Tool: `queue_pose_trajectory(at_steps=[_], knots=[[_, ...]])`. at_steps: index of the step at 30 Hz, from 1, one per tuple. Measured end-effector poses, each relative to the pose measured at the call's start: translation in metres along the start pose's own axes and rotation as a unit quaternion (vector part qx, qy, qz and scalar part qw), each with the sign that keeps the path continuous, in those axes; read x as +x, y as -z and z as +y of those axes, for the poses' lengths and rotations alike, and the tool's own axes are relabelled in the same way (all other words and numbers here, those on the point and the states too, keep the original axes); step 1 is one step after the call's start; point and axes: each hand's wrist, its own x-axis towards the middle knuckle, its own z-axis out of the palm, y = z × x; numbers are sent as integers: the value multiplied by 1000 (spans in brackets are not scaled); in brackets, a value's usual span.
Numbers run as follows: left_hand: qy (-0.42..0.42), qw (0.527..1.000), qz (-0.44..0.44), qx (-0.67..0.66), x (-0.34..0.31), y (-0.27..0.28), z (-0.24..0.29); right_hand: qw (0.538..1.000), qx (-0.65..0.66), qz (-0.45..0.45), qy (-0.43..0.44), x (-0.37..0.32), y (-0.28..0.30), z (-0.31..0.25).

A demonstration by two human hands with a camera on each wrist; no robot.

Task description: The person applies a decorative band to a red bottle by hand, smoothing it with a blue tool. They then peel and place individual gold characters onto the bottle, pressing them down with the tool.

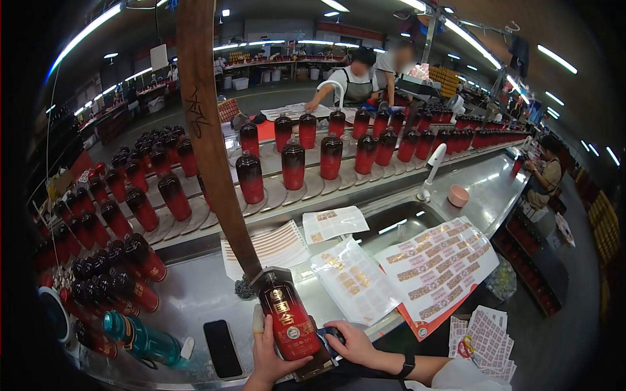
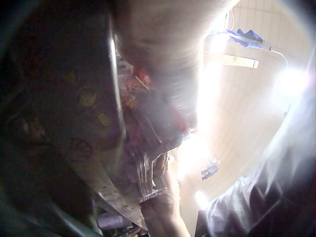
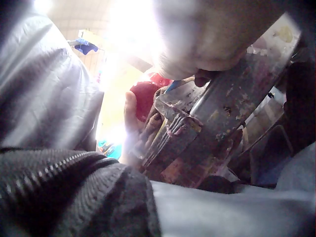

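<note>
My left hand (image 1: 265,355) grips a red-and-black liquor bottle (image 1: 291,324) with gold lettering, its fingers along the left side and under the lower part. The bottle leans, with its dark neck end away from me and its red base near. Beside the base, my right hand (image 1: 355,343) curls its fingers over a small dark blue thing (image 1: 334,335), whose kind I cannot tell. In the right wrist view, the bottle's red base (image 3: 144,100) shows beyond the metal table edge (image 3: 222,98).
Label sheets (image 1: 437,266) lie at the right, near a sink (image 1: 407,225) with a white faucet (image 1: 433,169). A phone (image 1: 223,348), a teal flask (image 1: 143,335) and several bottles (image 1: 134,287) stand or lie left. A wooden post (image 1: 208,130) rises ahead. Bottles (image 1: 293,166) line a conveyor; people work beyond.
</note>
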Motion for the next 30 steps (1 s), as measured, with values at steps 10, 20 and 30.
queue_pose_trajectory(at_steps=[10, 20, 30], knots=[[-7, 1000, 3, 6, 0, 0, 1, 1000, 6, -8, -14, 0, 1, -1], [0, 1000, 2, 4, 0, 0, 0, 1000, 8, -6, -12, 0, 1, -4], [-34, 998, 16, 50, 1, -2, -3, 1000, 6, -11, -19, 0, 0, -2]])
